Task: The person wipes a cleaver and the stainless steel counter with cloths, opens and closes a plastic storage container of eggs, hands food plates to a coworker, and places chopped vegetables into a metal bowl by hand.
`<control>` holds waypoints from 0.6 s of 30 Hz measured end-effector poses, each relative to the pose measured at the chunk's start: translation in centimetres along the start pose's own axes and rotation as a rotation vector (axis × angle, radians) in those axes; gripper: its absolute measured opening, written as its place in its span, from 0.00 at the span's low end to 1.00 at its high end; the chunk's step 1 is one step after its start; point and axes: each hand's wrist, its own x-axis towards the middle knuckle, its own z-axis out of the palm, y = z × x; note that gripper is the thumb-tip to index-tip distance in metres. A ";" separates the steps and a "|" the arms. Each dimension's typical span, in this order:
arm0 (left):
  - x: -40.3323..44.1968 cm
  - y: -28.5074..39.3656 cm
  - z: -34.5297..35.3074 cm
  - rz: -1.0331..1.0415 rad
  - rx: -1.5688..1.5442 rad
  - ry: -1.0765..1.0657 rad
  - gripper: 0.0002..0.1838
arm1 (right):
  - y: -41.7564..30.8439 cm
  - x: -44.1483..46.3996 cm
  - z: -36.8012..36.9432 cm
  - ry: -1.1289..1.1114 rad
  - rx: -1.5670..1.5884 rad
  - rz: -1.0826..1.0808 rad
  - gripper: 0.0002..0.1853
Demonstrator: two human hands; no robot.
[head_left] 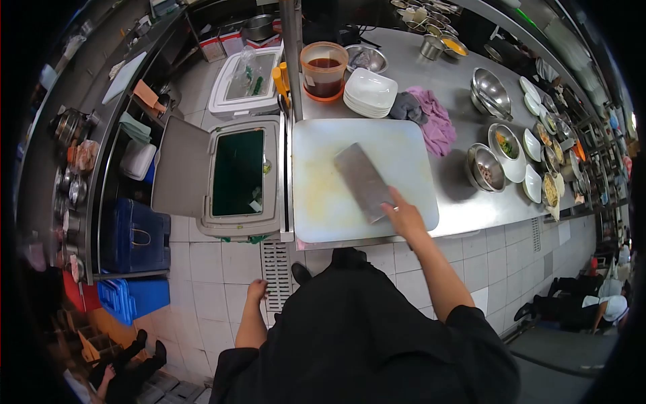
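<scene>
My right hand (405,217) grips a wide-bladed cleaver (362,180) at its near end. The blade lies over a white cutting board (316,215), slanting from upper left to lower right. Pale yellow stains mark the board's left half. My left hand (257,291) hangs low at my side, above the floor and away from the counter. Its fingers are curled in and nothing shows in them.
A bin (274,195) with its lid swung aside stands left of the board. Behind the board are a tub of dark liquid (324,84), stacked white dishes (370,91) and a purple cloth (434,121). Metal bowls (486,168) stand to the right.
</scene>
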 end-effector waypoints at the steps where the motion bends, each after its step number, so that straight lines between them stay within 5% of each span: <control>1: 0.0 1.4 0.1 0.031 0.012 0.006 0.17 | -0.7 -0.5 0.7 -0.042 0.001 -0.040 0.33; 5: 1.2 3.6 0.8 0.041 -0.006 -0.094 0.14 | -1.0 -1.8 0.8 0.027 0.044 -0.171 0.32; 7: 0.4 3.6 1.1 0.074 -0.025 -0.090 0.13 | -1.4 -4.1 -2.2 -0.034 0.310 0.258 0.32; 11: -0.4 -0.6 0.9 -0.035 -0.060 -0.093 0.13 | 6.4 -7.3 -3.1 0.199 0.285 0.375 0.36; 18: -2.8 -7.8 -1.7 -0.337 0.073 -0.122 0.16 | -1.1 -6.7 1.8 0.087 0.283 0.244 0.39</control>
